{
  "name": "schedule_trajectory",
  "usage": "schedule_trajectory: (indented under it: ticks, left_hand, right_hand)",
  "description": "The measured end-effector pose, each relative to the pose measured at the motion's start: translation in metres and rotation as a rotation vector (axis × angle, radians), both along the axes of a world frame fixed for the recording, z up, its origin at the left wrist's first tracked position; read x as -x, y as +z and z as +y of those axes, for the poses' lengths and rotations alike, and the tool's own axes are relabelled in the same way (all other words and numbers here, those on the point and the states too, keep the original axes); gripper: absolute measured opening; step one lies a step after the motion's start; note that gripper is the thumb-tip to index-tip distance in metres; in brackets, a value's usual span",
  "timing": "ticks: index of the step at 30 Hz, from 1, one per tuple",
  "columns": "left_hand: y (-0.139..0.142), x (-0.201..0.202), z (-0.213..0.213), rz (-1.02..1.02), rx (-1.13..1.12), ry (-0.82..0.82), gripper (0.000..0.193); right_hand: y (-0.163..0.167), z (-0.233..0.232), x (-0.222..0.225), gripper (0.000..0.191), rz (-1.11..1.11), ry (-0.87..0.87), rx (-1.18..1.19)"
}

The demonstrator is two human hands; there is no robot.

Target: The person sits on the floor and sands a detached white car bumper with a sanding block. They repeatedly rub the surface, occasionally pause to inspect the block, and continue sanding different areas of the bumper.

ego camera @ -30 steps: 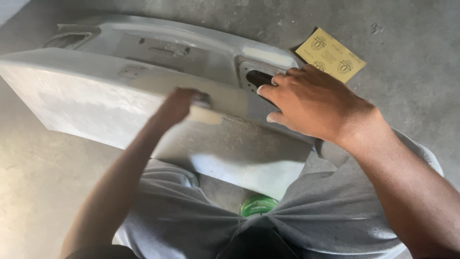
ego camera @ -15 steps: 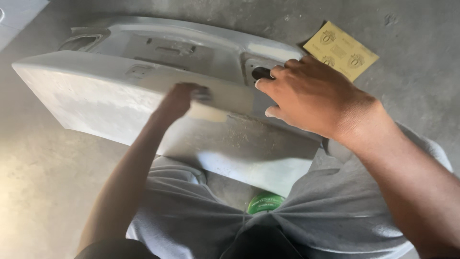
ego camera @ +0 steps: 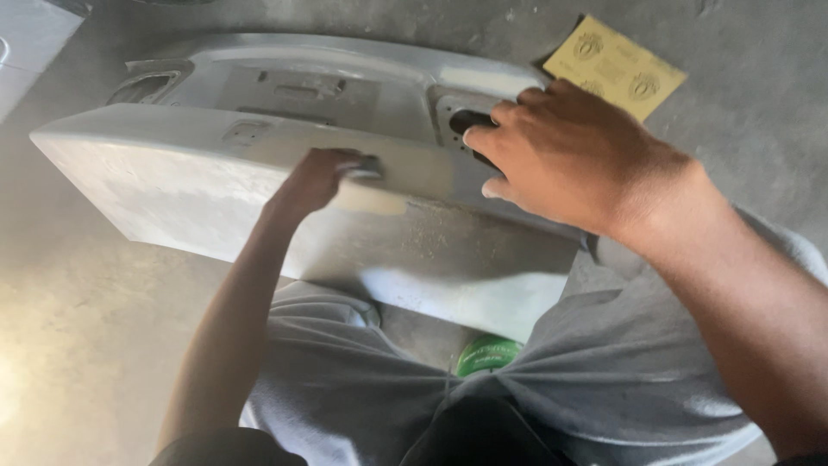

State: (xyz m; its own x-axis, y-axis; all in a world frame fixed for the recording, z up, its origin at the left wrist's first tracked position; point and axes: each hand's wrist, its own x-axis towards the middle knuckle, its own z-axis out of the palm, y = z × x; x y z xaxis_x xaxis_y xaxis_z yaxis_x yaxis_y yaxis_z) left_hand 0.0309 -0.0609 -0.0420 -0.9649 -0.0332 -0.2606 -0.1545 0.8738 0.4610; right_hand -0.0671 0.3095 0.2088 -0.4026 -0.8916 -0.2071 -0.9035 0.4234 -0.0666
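Sanding is in hand on a large pale grey body panel (ego camera: 216,185), which lies across the person's lap and slopes away toward the concrete floor (ego camera: 78,345). The left hand (ego camera: 315,181) presses a small sanding block (ego camera: 366,166) against the panel's upper edge; its grip is closed around the block, though motion blur hides the fingertips. The right hand (ego camera: 573,155) steadies the panel, its grip spread over the rim with the fingertips hooked into a dark oval opening (ego camera: 470,121). Judging from the surface, a fair part seems worked: a dull, dusty band with a scatter of fine grit (ego camera: 448,233) runs below the block, and a paler patch (ego camera: 371,203) sits right under it. The wide left stretch looks smoother and more even, so whether it is finished or untouched I cannot tell. On the floor beyond the right hand lies a yellow rectangular sheet of sandpaper (ego camera: 617,65), back side up, bearing round printed emblems. Between the knees, below the panel's lower edge, a green round lid or can top (ego camera: 487,354) with pale lettering peeks out, partly hidden by the grey trousers (ego camera: 362,380).
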Motion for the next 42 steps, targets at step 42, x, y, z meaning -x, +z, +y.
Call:
schedule_trajectory:
  ticks: [42]
  left_hand:
    - [-0.013,0.005,0.018,0.093,-0.06,-0.262,0.058]
  right_hand:
    - [-0.003,0.0,-0.001,0.04,0.088,0.054,0.04]
